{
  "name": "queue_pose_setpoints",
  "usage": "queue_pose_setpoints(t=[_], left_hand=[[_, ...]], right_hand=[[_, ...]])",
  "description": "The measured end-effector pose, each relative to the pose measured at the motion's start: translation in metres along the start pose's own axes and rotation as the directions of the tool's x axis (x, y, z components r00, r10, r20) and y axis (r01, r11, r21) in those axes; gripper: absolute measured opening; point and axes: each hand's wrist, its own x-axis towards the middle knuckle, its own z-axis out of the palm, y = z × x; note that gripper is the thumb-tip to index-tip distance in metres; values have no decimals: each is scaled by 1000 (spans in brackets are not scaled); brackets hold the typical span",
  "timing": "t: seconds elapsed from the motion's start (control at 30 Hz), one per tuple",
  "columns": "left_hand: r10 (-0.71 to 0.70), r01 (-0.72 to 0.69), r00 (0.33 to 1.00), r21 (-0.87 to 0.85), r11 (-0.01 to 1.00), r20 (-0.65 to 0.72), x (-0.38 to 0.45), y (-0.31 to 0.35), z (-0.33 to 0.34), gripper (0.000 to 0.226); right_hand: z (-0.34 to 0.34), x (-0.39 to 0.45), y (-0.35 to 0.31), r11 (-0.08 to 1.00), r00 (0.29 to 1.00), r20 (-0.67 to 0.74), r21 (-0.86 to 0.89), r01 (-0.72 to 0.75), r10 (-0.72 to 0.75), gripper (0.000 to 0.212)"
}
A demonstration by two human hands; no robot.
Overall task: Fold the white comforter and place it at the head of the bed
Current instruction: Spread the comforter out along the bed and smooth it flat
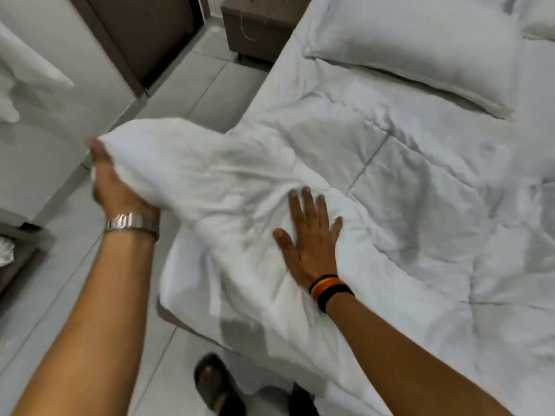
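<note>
The white comforter [405, 181] lies rumpled across the bed, and one corner of it is lifted off the bed's left side. My left hand [109, 178], with a metal watch on the wrist, grips that raised corner from below, out over the floor. My right hand [312, 235], with dark wristbands, lies flat with fingers spread, pressing on the comforter near the bed's left edge. A white pillow [420, 46] rests at the head of the bed, at the top of the view.
A brown nightstand [258, 25] stands beside the head of the bed. Grey tiled floor [210, 85] runs along the bed's left side. A dark door [144, 34] and a pale wall are at upper left. My sandalled feet [216, 385] stand at the bed's edge.
</note>
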Motion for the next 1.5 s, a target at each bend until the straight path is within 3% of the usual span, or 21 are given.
queue_pose_setpoints(t=[0.07,0.17,0.23,0.3,0.4,0.47,0.57,0.63,0.67,0.73,0.77,0.83,0.93,1.03,1.13,1.23,1.3,1.33,1.4,1.43,1.5], left_hand=[[-39,36,989,19,999,145,5,31,-55,76],[-309,341,940,353,871,-144,3,32,-154,85],[-379,498,866,504,705,-326,16,19,-203,91],[-410,578,816,569,585,-408,50,16,-223,104],[-396,594,803,643,484,-444,109,9,-230,137],[-473,618,768,691,374,-431,148,5,-223,146],[-771,578,572,805,137,-279,194,-1,-194,121],[-864,504,453,863,45,-219,199,-14,-162,106],[-870,500,447,864,52,-206,200,-24,-145,100],[-814,409,567,900,148,-124,195,-47,-111,80],[-779,327,621,933,152,-91,192,-57,-96,79],[-745,216,665,970,113,-61,190,-68,-69,88],[-672,158,740,962,221,33,204,-77,-37,88],[-685,159,720,934,321,112,202,-92,-11,105],[-730,121,667,945,303,148,200,-122,-3,126],[-780,158,614,950,271,121,212,-127,-4,88],[-781,231,601,899,372,169,228,-112,0,54],[-741,245,629,845,476,235,236,-98,3,45],[-563,41,701,763,645,438,243,-62,10,44],[-470,-124,702,742,659,535,244,-43,10,49],[-364,-370,688,735,569,628,243,-13,-4,59]], right_hand=[[26,-15,-11,994,985,134,-36,-101,105,74],[65,-41,-5,931,885,318,-246,-269,340,78],[81,-41,-6,892,852,292,-272,-362,435,80],[95,-24,-26,872,853,215,-240,-426,475,80],[115,8,-63,875,870,132,-179,-450,475,80],[128,34,-88,873,871,83,-112,-474,483,79],[143,69,-113,863,863,-21,10,-505,505,79],[142,87,-119,865,863,-71,83,-495,501,78],[143,95,-121,862,860,-79,102,-497,505,78],[146,103,-127,865,862,-88,94,-493,500,78],[145,107,-128,860,857,-79,80,-504,510,79],[143,112,-128,847,844,-64,55,-529,532,81],[146,119,-129,844,842,-67,13,-536,536,81],[158,122,-128,835,832,-87,-8,-550,547,80],[175,128,-122,804,803,-119,-49,-592,584,78],[186,134,-124,755,763,-144,-118,-645,630,79],[190,148,-135,727,730,-175,-92,-680,661,78],[191,158,-145,728,716,-216,-35,-685,664,77],[189,175,-160,757,685,-363,99,-646,632,75],[190,182,-166,781,673,-437,123,-612,596,74],[195,191,-179,791,678,-463,90,-605,571,73]])
